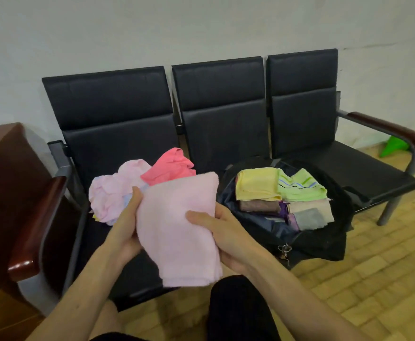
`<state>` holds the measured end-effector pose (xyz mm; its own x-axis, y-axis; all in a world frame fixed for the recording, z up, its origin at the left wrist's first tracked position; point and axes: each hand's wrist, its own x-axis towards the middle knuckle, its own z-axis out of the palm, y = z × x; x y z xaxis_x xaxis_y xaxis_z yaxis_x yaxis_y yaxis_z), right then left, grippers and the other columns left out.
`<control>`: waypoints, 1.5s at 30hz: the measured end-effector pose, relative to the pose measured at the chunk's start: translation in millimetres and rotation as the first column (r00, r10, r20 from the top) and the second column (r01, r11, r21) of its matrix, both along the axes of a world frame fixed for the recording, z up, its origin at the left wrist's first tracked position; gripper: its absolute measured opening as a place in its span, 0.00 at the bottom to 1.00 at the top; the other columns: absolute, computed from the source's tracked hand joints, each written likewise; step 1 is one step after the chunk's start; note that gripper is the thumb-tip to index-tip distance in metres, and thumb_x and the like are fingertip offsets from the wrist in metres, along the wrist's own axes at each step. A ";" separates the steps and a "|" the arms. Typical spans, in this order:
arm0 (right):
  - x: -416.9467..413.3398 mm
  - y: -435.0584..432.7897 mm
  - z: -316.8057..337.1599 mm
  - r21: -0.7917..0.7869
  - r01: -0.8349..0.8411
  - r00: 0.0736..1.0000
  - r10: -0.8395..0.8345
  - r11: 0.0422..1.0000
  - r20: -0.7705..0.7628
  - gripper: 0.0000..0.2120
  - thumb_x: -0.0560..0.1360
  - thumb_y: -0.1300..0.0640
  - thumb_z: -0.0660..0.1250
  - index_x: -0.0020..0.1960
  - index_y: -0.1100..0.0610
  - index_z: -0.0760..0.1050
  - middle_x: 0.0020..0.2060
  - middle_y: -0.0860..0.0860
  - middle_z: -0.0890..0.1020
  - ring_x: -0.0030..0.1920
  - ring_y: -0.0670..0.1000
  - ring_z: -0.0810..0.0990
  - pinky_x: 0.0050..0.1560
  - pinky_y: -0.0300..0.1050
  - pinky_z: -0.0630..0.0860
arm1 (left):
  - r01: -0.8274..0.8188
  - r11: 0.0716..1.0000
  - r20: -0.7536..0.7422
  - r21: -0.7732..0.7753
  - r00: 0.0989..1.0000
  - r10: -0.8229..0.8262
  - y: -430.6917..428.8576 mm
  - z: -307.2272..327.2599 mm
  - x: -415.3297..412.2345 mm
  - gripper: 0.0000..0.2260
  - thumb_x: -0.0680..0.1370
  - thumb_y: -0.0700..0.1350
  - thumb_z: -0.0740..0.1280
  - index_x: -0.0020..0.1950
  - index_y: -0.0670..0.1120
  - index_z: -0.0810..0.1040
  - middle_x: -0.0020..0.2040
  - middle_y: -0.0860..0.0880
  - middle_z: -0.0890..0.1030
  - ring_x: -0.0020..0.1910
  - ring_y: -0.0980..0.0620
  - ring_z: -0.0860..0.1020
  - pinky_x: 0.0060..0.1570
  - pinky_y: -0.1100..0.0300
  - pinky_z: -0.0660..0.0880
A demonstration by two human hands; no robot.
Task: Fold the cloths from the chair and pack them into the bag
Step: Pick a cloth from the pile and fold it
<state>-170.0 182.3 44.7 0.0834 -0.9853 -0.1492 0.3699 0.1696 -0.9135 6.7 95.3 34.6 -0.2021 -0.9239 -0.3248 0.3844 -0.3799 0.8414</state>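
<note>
Gripping the left edge of a folded pale pink cloth with the left hand, fingers curled behind and thumb on the front, at lower centre of the frame. Clasping its right edge with the right hand, thumb lying across the front face. Holding that cloth up off the seat, just in front of the left seat of a black three-seat chair. Lying behind it on that left seat: a loose pile of unfolded cloths, mostly light pink, with a coral cloth crumpled at the pile's upper right. Sitting to the right, on the middle seat: an open black bag, carrying folded cloths inside, a yellow cloth and a green striped cloth toward the back, brownish, purple, cream and grey ones nearer the frame's bottom. Standing at the left edge: a dark wooden cabinet.
</note>
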 end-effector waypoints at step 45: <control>-317.7 -255.7 -188.4 -0.063 0.664 0.242 -0.294 0.745 -0.924 0.25 0.74 0.59 0.71 0.68 0.60 0.70 0.59 0.63 0.77 0.60 0.65 0.75 0.61 0.58 0.69 | 0.505 0.863 0.656 -0.013 0.656 -0.374 -272.8 -195.6 -292.6 0.13 0.79 0.51 0.67 0.63 0.54 0.75 0.54 0.49 0.80 0.54 0.48 0.80 0.54 0.49 0.80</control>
<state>-487.7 -73.4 -143.7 -0.7394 -0.6695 -0.0709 -0.4441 0.5642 -0.6961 -285.9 -177.4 -161.0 -0.4169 -0.8322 -0.3655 -0.4121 -0.1853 0.8921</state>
